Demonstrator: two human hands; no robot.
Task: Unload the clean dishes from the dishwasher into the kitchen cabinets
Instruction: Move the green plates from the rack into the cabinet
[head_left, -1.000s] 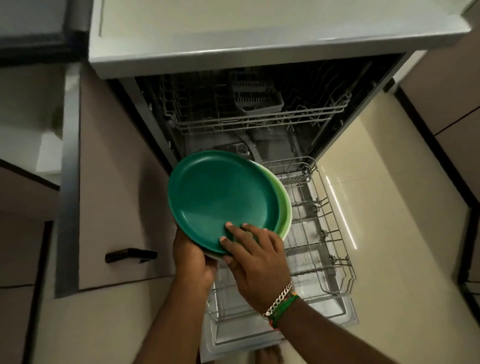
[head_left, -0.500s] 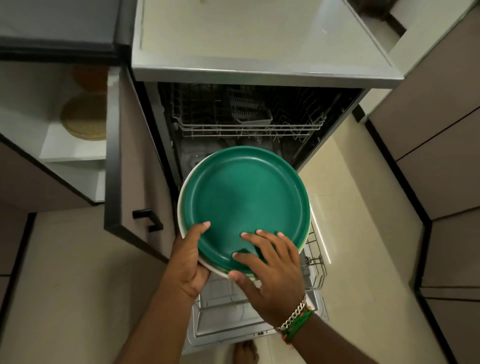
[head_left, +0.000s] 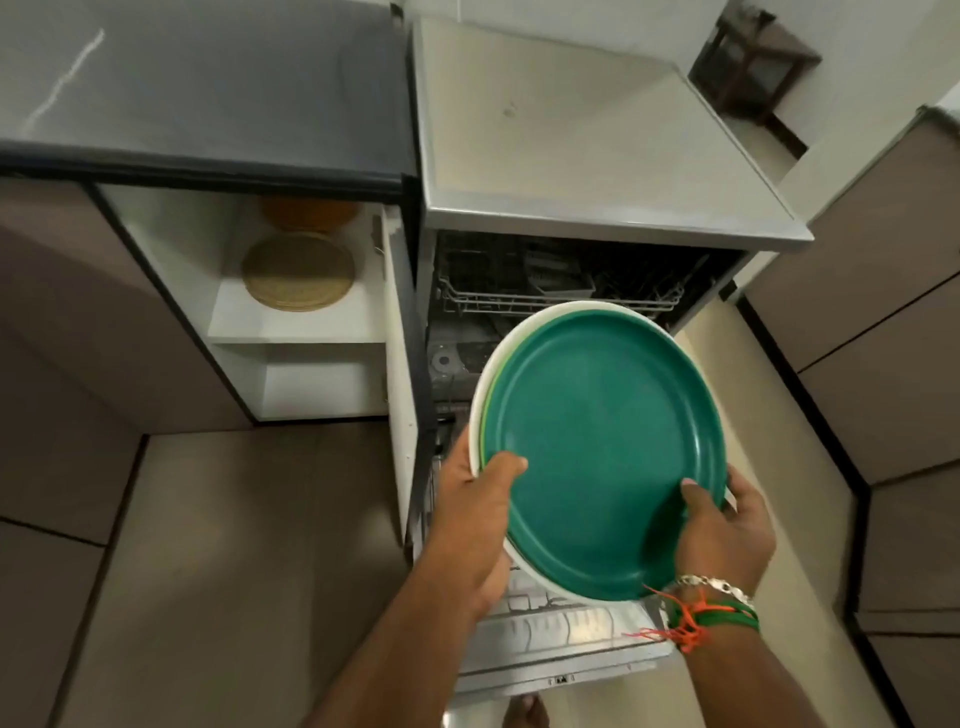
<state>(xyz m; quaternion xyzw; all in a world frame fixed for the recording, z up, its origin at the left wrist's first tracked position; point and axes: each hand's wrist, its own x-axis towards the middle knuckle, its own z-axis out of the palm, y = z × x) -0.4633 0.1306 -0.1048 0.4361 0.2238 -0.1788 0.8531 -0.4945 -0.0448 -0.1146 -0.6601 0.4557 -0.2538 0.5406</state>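
You hold the stack of plates (head_left: 602, 452) above the open dishwasher (head_left: 561, 291), left hand (head_left: 470, 512) and right hand (head_left: 727, 525) with fingers clamped on opposite rims. Keep the stack level while you carry it to the open cabinet (head_left: 291, 322) at your left.

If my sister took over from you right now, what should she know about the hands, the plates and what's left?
Left hand: grips the left edge of the plate stack, thumb on the dark green top plate.
Right hand: grips the right edge, thumb on top.
The stack is held above the open dishwasher; a light green and a white rim show beneath the top plate.
The open cabinet on the left already holds a tan plate and an orange one above it.
Done: these plates are out of the racks.
Left: set the stack in the cabinet. I cannot tell whether anything else remains in the racks.
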